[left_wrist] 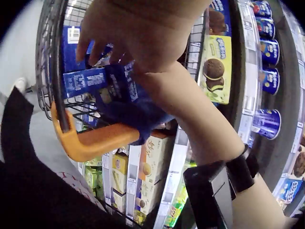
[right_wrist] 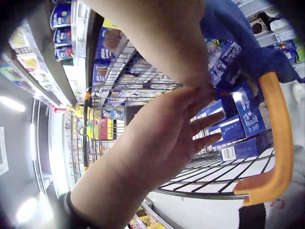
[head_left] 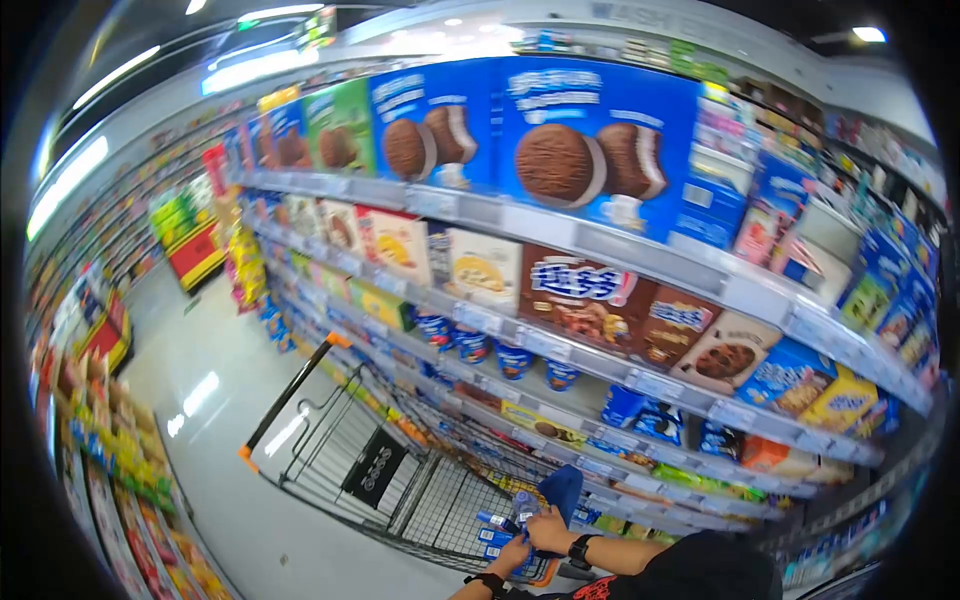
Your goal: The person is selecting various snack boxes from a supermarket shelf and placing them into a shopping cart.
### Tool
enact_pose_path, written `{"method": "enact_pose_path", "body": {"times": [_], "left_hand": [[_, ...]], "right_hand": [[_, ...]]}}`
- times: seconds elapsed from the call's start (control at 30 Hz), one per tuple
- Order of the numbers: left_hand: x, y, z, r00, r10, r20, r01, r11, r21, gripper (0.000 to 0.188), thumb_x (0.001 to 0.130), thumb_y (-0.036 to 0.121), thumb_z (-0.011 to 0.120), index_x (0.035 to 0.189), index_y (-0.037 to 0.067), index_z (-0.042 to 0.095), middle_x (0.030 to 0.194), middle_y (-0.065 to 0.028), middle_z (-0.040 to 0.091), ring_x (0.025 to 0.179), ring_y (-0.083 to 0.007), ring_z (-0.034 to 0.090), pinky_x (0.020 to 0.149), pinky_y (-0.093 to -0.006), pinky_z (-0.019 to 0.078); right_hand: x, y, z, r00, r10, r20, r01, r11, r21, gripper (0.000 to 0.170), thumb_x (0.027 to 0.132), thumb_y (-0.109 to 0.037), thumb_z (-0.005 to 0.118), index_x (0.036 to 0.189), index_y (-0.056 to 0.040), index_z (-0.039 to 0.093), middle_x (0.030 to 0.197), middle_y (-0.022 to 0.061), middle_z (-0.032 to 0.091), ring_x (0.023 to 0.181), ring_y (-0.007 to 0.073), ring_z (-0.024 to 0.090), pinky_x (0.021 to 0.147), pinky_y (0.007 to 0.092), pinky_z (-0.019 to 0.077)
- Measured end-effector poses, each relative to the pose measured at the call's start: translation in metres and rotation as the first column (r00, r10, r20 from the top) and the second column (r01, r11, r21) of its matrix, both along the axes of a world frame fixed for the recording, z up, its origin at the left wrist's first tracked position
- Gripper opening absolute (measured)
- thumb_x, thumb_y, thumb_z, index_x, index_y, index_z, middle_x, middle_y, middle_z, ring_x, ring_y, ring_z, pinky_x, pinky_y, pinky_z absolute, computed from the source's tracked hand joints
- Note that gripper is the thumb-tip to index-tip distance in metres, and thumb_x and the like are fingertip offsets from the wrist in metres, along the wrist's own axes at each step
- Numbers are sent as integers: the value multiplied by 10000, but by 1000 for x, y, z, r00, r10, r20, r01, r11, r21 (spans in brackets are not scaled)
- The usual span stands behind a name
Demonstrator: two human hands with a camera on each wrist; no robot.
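Over the near end of the shopping cart, both hands come together at a crinkled blue snack packet (right_wrist: 225,63). My left hand (left_wrist: 131,40) holds its edge between thumb and forefinger; the other fingers (right_wrist: 207,140) spread loosely over blue boxes. My right hand (head_left: 548,530) grips the packet from the other side with fingers curled, its fingertips partly hidden in the wrist views. Blue boxes (left_wrist: 86,82) lie in the cart below. Dark blue cloth (head_left: 563,490) hangs beside the hands, over the cart's orange corner (left_wrist: 95,143).
The cart's wire basket (head_left: 450,505) extends away to its black handle (head_left: 290,400). Shelves of biscuit boxes (head_left: 590,300) run close along the right, with large blue cartons (head_left: 600,150) on top. Another snack shelf (head_left: 120,450) lines the aisle's left, across the pale floor (head_left: 215,430).
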State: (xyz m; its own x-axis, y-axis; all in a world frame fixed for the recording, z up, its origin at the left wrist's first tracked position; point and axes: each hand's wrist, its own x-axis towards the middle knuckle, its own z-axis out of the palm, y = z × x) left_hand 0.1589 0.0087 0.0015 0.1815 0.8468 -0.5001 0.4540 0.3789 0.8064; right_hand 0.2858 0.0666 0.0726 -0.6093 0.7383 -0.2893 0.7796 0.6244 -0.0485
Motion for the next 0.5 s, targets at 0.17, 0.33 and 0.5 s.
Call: {"method": "enact_pose_path", "body": {"times": [0.17, 0.33, 0.5], "left_hand": [[11, 26, 71, 989, 95, -116, -30, 883, 468, 298, 801, 168, 541, 1038, -8, 583, 1023, -223, 592, 979, -396, 551, 849, -437, 429], [67, 67, 190, 999, 9, 45, -43, 533, 845, 210, 750, 25, 546, 957, 8, 575, 992, -167, 590, 949, -343, 544, 858, -422, 419], [162, 84, 324, 973, -224, 60, -7, 231, 973, 272, 727, -66, 505, 980, 0, 578, 995, -161, 597, 920, -308, 568, 806, -363, 449]], "right_hand": [[36, -4, 27, 839, -130, -528, 180, 983, 46, 383, 760, -239, 618, 1084, -39, 572, 1111, 130, 570, 1101, 320, 500, 935, 476, 382], [95, -6, 111, 540, -155, -827, 380, 922, 75, 336, 804, -163, 595, 1116, -46, 552, 1086, 143, 573, 988, 317, 566, 834, 403, 482], [198, -24, 196, 416, -150, -897, 567, 814, 127, 325, 799, -107, 591, 1121, -64, 574, 938, 130, 633, 799, 286, 634, 700, 367, 519]]}}
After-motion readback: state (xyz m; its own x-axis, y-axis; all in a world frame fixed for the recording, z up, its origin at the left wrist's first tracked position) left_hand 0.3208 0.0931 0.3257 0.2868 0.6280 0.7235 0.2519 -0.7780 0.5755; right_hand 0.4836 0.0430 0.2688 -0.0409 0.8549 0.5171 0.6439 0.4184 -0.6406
